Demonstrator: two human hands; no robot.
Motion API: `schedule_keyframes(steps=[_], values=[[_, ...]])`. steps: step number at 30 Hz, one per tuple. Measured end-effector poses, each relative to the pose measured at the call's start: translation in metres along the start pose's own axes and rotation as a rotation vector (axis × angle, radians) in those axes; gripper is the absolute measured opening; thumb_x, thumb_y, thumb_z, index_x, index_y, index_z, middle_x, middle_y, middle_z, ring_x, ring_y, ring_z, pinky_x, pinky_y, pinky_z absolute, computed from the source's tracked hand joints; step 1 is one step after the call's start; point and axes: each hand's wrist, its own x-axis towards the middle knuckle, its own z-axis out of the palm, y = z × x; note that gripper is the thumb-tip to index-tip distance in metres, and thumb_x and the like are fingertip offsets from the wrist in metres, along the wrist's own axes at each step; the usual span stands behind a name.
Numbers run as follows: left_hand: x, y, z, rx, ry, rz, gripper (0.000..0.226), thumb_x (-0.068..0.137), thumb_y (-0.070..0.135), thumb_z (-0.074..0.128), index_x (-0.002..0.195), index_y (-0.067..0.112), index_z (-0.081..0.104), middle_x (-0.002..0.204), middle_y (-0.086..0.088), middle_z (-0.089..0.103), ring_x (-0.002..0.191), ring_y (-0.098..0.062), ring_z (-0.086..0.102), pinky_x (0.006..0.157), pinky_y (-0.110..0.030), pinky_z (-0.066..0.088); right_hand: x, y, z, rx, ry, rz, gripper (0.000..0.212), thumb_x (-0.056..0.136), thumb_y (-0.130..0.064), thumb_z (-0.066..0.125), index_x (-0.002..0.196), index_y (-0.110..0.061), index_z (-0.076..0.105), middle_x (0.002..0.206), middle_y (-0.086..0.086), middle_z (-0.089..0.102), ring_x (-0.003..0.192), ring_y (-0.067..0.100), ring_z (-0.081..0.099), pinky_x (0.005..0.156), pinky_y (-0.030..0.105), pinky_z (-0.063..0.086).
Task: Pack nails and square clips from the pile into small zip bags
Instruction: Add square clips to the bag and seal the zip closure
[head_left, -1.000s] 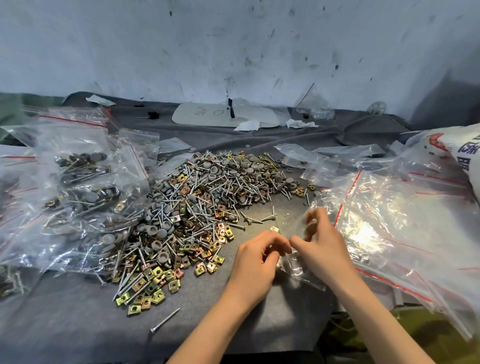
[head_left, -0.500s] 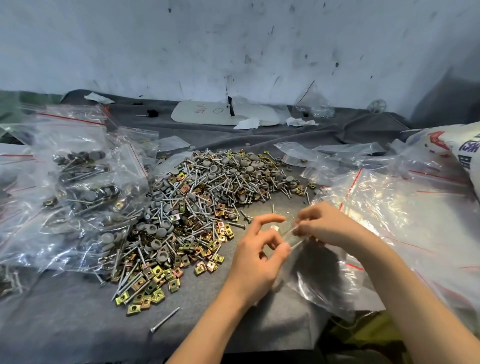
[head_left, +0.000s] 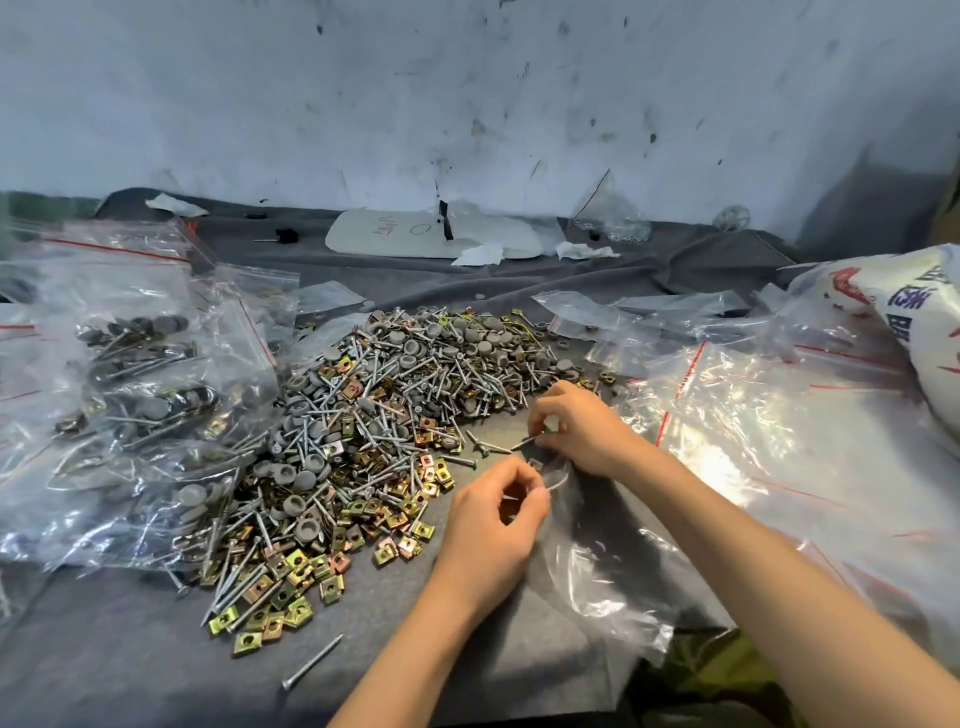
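Right hand (head_left: 576, 431): I've got its fingers curled, pinching a nail (head_left: 523, 442) just above the bag's mouth.
Left hand (head_left: 493, 525): thumb and forefinger pinch the lip of the small zip bag (head_left: 608, 566).
Bag: clear, lying on the grey cloth (head_left: 104, 665), between my two forearms.
Pile (head_left: 384, 415): nails, square clips and grey caps, just left of both hands.
Filled bags (head_left: 135, 384): far left.
Empty zip bags (head_left: 779, 441): heaped on the right.
Stray nail (head_left: 311, 662): alone, near the front edge.

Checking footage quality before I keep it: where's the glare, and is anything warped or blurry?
Head view: harsh glare on the empty bags at right; wide-angle curves the table along its far edge; the pile, left hand and right hand look sharp.
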Motion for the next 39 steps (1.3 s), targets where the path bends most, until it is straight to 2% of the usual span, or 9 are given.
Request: schedule_keyframes(steps=[3,7,12,17,22,26,30,33,39], values=[[0.008,0.001,-0.007,0.0,-0.09,0.001,0.018,0.086,0.026,0.046,0.084,0.011,0.056,0.08,-0.004,0.059,0.075,-0.015,0.054,0.069,-0.029,0.044,-0.008,0.004,-0.007,0.172,0.16,0.004,0.007,0.083,-0.01,0.07,0.089,-0.013,0.069,0.101,0.002,0.057,0.087,0.015,0.053,0.082,0.03,0.045],[0.019,-0.006,-0.024,0.237,-0.131,0.179,0.018,0.086,0.016,0.042,0.093,0.007,0.055,0.093,-0.003,0.055,0.083,-0.009,0.049,0.078,-0.024,0.041,-0.025,-0.004,-0.032,0.386,0.304,-0.069,0.013,0.081,0.002,0.071,0.083,-0.011,0.07,0.077,-0.002,0.063,0.068,0.016,0.056,0.067,0.024,0.045],[0.016,-0.012,-0.032,0.22,-0.04,0.297,0.013,0.085,0.01,0.041,0.086,0.004,0.053,0.101,-0.006,0.052,0.089,-0.014,0.05,0.079,-0.021,0.041,-0.043,-0.032,-0.061,0.097,0.301,-0.339,0.012,0.081,-0.001,0.071,0.089,-0.009,0.075,0.081,-0.004,0.06,0.066,0.001,0.051,0.063,0.01,0.037],[0.012,-0.011,-0.028,0.17,0.027,0.379,0.019,0.084,0.015,0.037,0.087,0.005,0.052,0.105,-0.007,0.052,0.096,-0.012,0.052,0.085,-0.017,0.039,-0.053,-0.044,-0.066,-0.057,0.19,-0.405,0.02,0.084,-0.01,0.071,0.103,-0.015,0.073,0.091,-0.003,0.06,0.078,0.011,0.05,0.071,0.02,0.035],[0.011,-0.012,-0.029,0.133,0.119,0.352,0.01,0.085,0.009,0.038,0.085,0.018,0.041,0.1,-0.008,0.056,0.09,-0.003,0.049,0.078,-0.011,0.035,-0.035,-0.026,-0.054,0.338,0.395,-0.127,0.018,0.086,-0.002,0.065,0.095,-0.015,0.073,0.083,0.003,0.066,0.068,0.012,0.055,0.066,0.021,0.043],[0.01,-0.012,-0.029,0.135,0.172,0.325,0.013,0.083,0.002,0.042,0.085,0.014,0.044,0.096,-0.007,0.056,0.084,-0.001,0.048,0.075,-0.008,0.034,-0.016,-0.01,-0.026,0.306,0.151,0.145,0.013,0.086,-0.009,0.066,0.096,-0.015,0.072,0.074,-0.005,0.064,0.065,0.008,0.058,0.062,0.023,0.048],[0.011,-0.015,-0.03,0.094,0.197,0.318,0.007,0.088,0.011,0.04,0.088,0.01,0.047,0.095,-0.005,0.057,0.086,-0.004,0.051,0.075,-0.01,0.037,-0.012,-0.004,0.007,0.045,0.124,0.137,0.015,0.085,-0.003,0.062,0.095,-0.007,0.073,0.093,0.007,0.07,0.086,0.022,0.062,0.08,0.034,0.049],[0.012,-0.017,-0.029,0.083,0.207,0.315,0.008,0.09,0.018,0.037,0.092,0.017,0.045,0.096,-0.002,0.056,0.086,-0.001,0.051,0.074,-0.009,0.037,-0.013,0.001,0.011,0.034,0.2,0.086,0.011,0.083,0.001,0.059,0.083,-0.004,0.069,0.081,0.004,0.064,0.079,0.022,0.056,0.071,0.029,0.041],[0.014,-0.017,-0.027,0.129,0.208,0.363,0.015,0.088,0.003,0.042,0.093,0.017,0.043,0.108,-0.001,0.052,0.084,0.005,0.048,0.072,-0.005,0.036,-0.024,-0.001,-0.017,0.412,0.436,0.196,0.018,0.076,0.008,0.066,0.079,-0.01,0.065,0.068,-0.003,0.058,0.068,0.016,0.054,0.061,0.018,0.043]])
